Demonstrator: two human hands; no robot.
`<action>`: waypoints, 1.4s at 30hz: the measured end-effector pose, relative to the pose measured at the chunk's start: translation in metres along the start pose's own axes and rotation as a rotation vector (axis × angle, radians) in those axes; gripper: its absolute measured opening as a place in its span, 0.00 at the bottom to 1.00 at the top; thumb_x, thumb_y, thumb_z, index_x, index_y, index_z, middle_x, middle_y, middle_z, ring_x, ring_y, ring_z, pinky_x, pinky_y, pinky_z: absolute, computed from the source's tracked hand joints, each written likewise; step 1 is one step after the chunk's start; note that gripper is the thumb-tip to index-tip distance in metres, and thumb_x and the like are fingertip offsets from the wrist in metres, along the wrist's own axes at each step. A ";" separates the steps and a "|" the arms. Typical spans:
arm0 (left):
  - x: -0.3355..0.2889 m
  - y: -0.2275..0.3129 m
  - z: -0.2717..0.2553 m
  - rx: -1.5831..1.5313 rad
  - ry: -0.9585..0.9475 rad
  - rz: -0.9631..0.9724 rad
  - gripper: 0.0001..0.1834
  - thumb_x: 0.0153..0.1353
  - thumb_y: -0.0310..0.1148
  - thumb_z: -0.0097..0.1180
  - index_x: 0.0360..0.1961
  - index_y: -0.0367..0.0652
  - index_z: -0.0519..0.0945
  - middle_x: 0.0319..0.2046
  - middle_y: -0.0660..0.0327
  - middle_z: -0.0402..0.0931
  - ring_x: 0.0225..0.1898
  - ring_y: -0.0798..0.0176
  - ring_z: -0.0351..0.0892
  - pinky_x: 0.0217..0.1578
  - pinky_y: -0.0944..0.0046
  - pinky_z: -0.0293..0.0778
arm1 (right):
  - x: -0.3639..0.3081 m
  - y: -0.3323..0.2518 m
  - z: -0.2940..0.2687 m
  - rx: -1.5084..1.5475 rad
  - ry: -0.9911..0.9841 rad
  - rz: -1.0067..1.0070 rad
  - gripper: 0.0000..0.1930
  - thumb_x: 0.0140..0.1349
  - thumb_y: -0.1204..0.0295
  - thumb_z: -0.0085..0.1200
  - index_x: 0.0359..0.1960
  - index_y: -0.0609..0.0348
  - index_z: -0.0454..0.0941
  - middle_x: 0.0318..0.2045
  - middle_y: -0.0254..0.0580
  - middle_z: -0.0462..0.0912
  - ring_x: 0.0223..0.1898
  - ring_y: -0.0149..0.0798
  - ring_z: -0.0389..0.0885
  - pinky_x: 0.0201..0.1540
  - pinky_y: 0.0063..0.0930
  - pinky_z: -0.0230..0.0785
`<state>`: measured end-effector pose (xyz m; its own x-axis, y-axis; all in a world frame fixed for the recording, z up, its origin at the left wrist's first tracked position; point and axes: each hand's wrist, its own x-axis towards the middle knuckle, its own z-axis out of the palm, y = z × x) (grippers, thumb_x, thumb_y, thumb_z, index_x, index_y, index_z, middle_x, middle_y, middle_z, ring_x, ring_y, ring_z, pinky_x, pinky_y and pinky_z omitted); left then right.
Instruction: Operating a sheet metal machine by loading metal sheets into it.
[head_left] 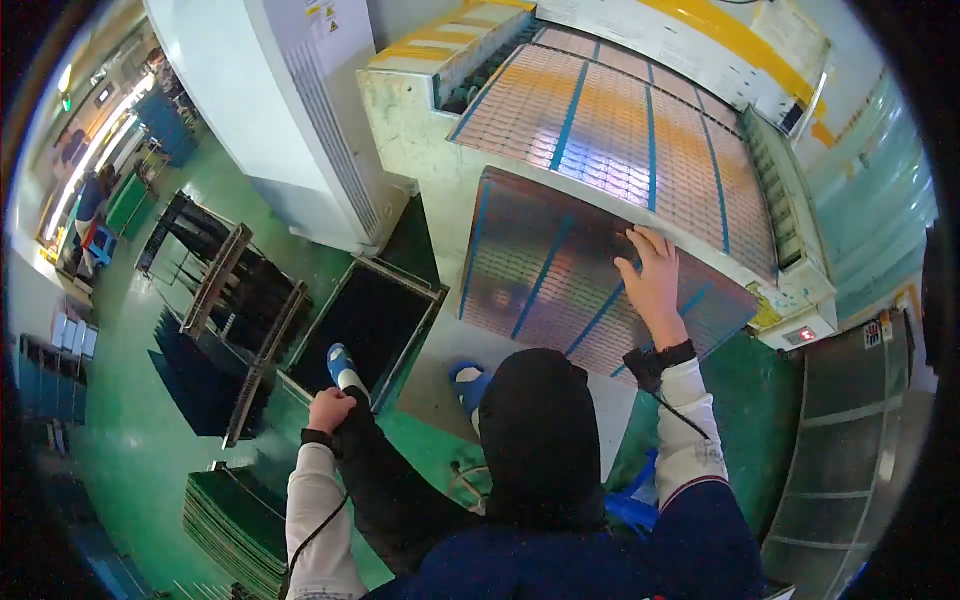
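Note:
A large copper-toned circuit panel [540, 270] with blue stripes and rows of small patterns stands tilted in front of me. My right hand [655, 280] is at its upper edge, thumb against the near face and fingers bent at the rim. Beyond it, similar striped panels [620, 130] lie on the bed of a pale machine [405, 120]. My left hand [330, 410] rests closed at my left knee, over the dark trouser leg [390, 470]; whether it grips the cloth is hidden. A blue-and-white shoe [342, 362] shows past that knee.
A tall white cabinet [260, 120] stands left of the machine. Dark metal racks [220, 270] and a stack of green sheets [235, 525] are on the green floor. Below my left foot is a black framed mat or tray [350, 320]. At right stands a grey metal cabinet [835, 450].

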<state>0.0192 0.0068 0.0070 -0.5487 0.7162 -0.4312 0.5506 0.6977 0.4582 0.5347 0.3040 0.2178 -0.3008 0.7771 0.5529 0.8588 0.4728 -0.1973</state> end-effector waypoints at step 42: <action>0.004 -0.010 0.001 -0.012 0.004 -0.006 0.20 0.42 0.46 0.62 0.32 0.42 0.84 0.34 0.49 0.83 0.40 0.44 0.81 0.44 0.51 0.76 | -0.070 -0.006 0.044 -0.179 -0.205 -0.158 0.06 0.51 0.77 0.56 0.30 0.64 0.80 0.57 0.54 0.73 0.59 0.57 0.68 0.60 0.51 0.59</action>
<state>0.0127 0.0025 0.0001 -0.5547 0.7119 -0.4307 0.5397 0.7018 0.4649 0.5325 0.2649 0.1441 -0.4983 0.7759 0.3870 0.8485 0.5281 0.0338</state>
